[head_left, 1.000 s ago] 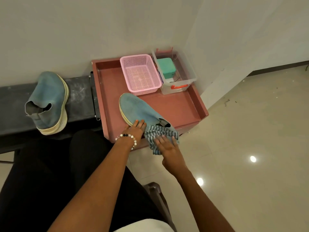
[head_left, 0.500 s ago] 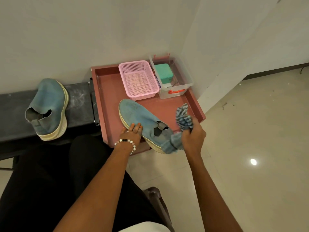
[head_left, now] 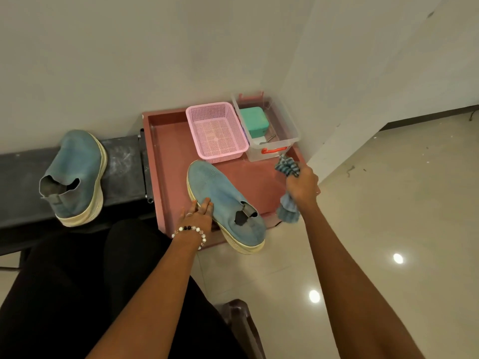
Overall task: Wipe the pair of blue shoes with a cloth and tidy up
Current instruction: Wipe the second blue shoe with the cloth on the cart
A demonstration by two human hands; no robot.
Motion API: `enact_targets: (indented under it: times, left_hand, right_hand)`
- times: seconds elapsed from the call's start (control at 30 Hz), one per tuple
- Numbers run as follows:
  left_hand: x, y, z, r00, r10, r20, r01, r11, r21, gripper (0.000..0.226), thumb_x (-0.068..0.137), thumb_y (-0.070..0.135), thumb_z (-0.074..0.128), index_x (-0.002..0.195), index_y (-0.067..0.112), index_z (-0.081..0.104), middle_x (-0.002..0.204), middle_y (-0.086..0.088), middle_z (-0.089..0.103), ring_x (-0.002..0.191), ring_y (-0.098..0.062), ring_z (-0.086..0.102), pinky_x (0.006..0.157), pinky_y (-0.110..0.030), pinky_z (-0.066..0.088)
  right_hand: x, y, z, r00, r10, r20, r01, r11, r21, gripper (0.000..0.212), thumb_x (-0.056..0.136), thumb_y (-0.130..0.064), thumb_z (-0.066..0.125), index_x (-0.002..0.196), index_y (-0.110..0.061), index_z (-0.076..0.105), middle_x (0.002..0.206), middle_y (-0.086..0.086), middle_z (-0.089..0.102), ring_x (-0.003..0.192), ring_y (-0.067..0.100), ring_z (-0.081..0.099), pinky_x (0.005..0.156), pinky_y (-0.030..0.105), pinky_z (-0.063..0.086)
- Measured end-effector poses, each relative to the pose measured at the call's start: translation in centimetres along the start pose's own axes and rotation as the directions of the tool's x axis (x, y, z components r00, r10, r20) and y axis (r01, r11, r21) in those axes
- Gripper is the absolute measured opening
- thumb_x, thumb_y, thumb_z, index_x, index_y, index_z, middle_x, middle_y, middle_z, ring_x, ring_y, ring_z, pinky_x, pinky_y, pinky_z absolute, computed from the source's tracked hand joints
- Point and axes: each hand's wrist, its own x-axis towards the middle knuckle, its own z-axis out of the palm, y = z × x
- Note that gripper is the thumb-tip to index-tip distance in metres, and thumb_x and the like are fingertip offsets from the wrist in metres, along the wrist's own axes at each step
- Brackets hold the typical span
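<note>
One blue shoe [head_left: 223,200] with a cream sole lies on the reddish tray table [head_left: 168,161], its heel overhanging the front edge. My left hand [head_left: 198,215] rests on the shoe's left side with straight fingers. To the right of the shoe, my right hand [head_left: 302,186] grips a bunched blue striped cloth [head_left: 286,168], lifted clear of the shoe; cloth ends stick out above and below the fist. The second blue shoe [head_left: 74,177] stands on the dark bench [head_left: 124,167] at the left.
A pink mesh basket [head_left: 216,132] and a clear plastic box [head_left: 269,125] holding a green case sit at the back of the tray table. White walls close in behind and to the right. Shiny tiled floor [head_left: 363,229] lies to the right.
My right hand bunched the cloth up off the shoe's heel and lifted it away to the right and up. My left hand stayed on the shoe's side.
</note>
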Motion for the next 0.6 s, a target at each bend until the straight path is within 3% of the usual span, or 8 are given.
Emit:
enact_targets:
  times: [0.07,0.2,0.23,0.3,0.37,0.4,0.5,0.6]
  left_hand:
    - [0.0,0.0,-0.2,1.0,0.007,0.026,-0.005,0.999,-0.051,0.073,0.094,0.004,0.04,0.153,0.014,-0.001,0.159,0.004,-0.014,0.147,-0.03,-0.004,0.117,-0.05,0.006]
    - [-0.2,0.4,-0.7,1.0,0.002,0.023,0.001,0.99,-0.139,0.069,0.094,0.008,0.043,0.152,0.011,0.005,0.16,0.001,-0.008,0.147,-0.033,-0.002,0.117,-0.05,0.01]
    - [-0.3,0.6,-0.8,1.0,-0.001,0.017,0.004,0.989,-0.151,0.067,0.094,0.011,0.044,0.151,0.01,0.009,0.16,0.0,-0.006,0.146,-0.034,0.001,0.117,-0.05,0.012]
    - [-0.4,1.1,-1.2,1.0,-0.019,0.001,0.019,0.987,-0.159,0.062,0.092,0.018,0.049,0.147,0.008,0.021,0.159,-0.003,0.004,0.145,-0.036,0.009,0.115,-0.052,0.017]
    - [-0.7,1.8,-1.7,0.995,-0.059,-0.079,0.048,0.99,-0.132,0.051,0.088,0.018,0.052,0.137,0.007,0.04,0.151,-0.006,0.027,0.138,-0.037,0.028,0.112,-0.051,0.025]
    - [-0.9,2.2,-1.9,0.986,-0.081,-0.143,0.066,0.992,-0.108,0.043,0.087,0.014,0.052,0.13,0.008,0.047,0.142,-0.007,0.041,0.131,-0.035,0.039,0.11,-0.049,0.03]
    - [-1.2,3.4,-2.2,0.942,-0.135,-0.307,0.104,0.988,-0.113,0.027,0.089,0.013,0.049,0.113,0.009,0.059,0.11,-0.01,0.065,0.105,-0.029,0.059,0.092,-0.039,0.045]
    - [-0.8,5.0,-1.4,0.921,-0.203,-0.333,0.127,0.964,-0.234,0.038,0.094,0.028,0.05,0.124,0.006,0.054,0.125,-0.013,0.057,0.113,-0.031,0.055,0.092,-0.038,0.046]
  right_hand:
    - [0.8,-0.3,1.5,0.993,-0.103,0.058,0.105,0.994,-0.02,0.029,0.086,-0.001,0.053,0.114,-0.004,0.061,0.102,0.008,0.065,0.097,0.023,0.059,0.082,0.029,0.046]
    - [1.0,0.0,4.2,0.871,-0.082,0.485,0.141,0.986,-0.087,0.056,0.089,-0.019,0.064,0.141,-0.014,0.042,0.13,0.007,0.056,0.12,0.025,0.051,0.091,0.021,0.034]
    - [0.9,0.2,4.6,0.872,-0.097,0.48,0.156,0.984,-0.085,0.056,0.089,-0.019,0.063,0.14,-0.013,0.043,0.134,0.007,0.053,0.124,0.024,0.048,0.094,0.021,0.033]
    - [0.1,0.5,5.0,0.95,-0.164,0.264,0.169,0.986,0.002,0.042,0.091,-0.016,0.061,0.131,-0.007,0.054,0.13,0.01,0.058,0.12,0.025,0.054,0.097,0.025,0.038]
    - [-1.6,0.7,4.9,0.981,-0.186,0.062,0.172,0.968,0.18,0.027,0.09,-0.018,0.062,0.113,-0.004,0.066,0.108,0.01,0.068,0.097,0.018,0.064,0.084,0.02,0.047]
    - [-2.4,0.8,4.7,0.977,-0.203,0.067,0.181,0.954,0.24,0.024,0.088,-0.022,0.065,0.105,-0.005,0.068,0.098,0.006,0.07,0.087,0.012,0.064,0.077,0.018,0.048]
    - [-4.2,1.6,4.9,0.899,-0.193,0.393,0.186,0.981,0.058,0.042,0.08,-0.037,0.072,0.11,-0.008,0.066,0.1,0.001,0.067,0.091,0.013,0.062,0.083,0.029,0.05]
    - [-4.4,3.0,5.8,0.821,-0.095,0.563,0.223,0.961,-0.164,0.043,0.08,-0.034,0.073,0.111,-0.006,0.065,0.102,0.006,0.068,0.093,0.02,0.061,0.076,0.027,0.044]
